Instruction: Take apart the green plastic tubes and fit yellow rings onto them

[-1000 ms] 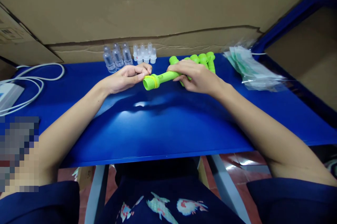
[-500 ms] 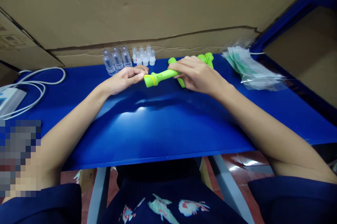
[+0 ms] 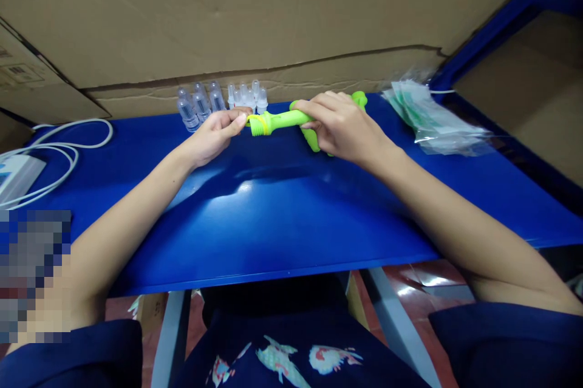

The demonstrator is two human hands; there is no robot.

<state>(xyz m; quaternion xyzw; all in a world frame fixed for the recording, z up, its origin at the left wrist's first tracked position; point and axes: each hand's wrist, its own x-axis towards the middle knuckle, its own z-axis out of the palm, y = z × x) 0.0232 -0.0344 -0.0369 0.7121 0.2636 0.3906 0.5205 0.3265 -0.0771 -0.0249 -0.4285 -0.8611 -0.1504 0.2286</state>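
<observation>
Head view: right hand clamped around green tube, near blue surface far edge.
Left hand: fingertips pinched on the tube's threaded end.

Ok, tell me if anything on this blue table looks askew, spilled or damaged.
Nothing stands out. The right hand grips the green tube, and the left hand is at its threaded end. The clear vials stand upright in a group, the plastic bags lie stacked, and nothing is spilled.
</observation>
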